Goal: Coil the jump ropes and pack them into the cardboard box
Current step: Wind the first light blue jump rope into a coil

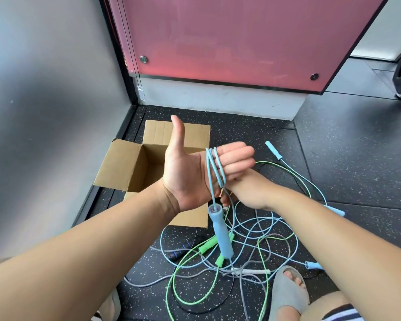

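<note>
Above the speckled floor [345, 163] my left hand [190, 174] spreads, blue rope [218, 225] looped round it; how my right hand [248, 193] grips, I cannot tell

The dark speckled floor [333, 147] carries an open cardboard box [116, 165], upright near the wall. Just right of it sprawls a tangle of jump ropes [261, 245], blue, green, grey and black cords crossing, with green handles [207, 245], a black handle [178, 251] and a blue handle [273, 149] among them. A grey slipper [285, 295] stands at the tangle's near edge.
</note>
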